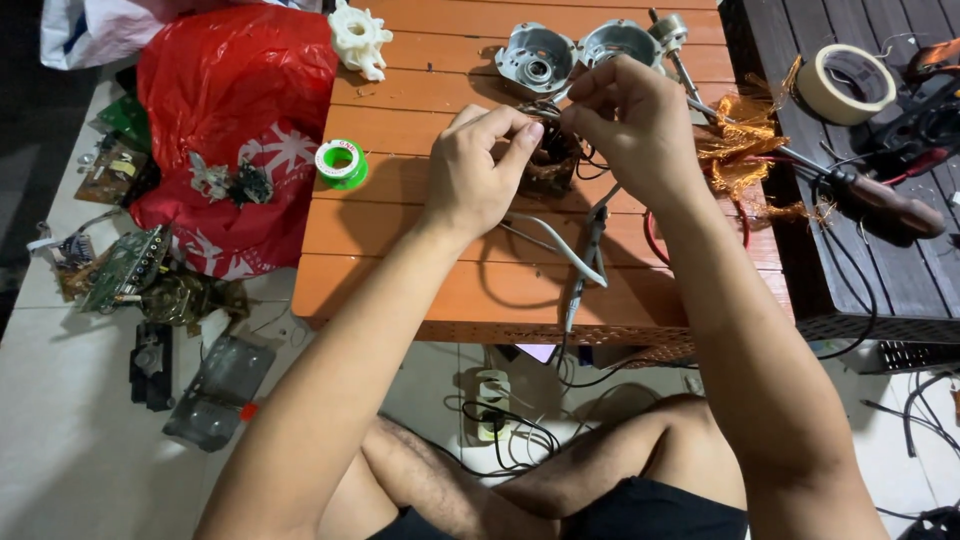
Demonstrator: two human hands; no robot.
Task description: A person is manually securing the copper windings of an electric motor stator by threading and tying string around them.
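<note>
While the copper motor winding (552,160) sits at upper centre of the orange counter (400,230), the left hand (475,175) and right hand (630,125) pinch fine wires above it. Two metal motor housings (575,50) lie just behind; a green solder spool (341,163) rests to the left.

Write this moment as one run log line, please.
left hand: pinching wire | right hand: pinching wire | motor coil: between hands | table: orange slats

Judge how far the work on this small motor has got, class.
Done: two metal motor housings lie opened on the orange table, stripped copper wire beside them. In hand: left hand and right hand pinch wires at the dark winding core. Left: housings remain apart.
</note>
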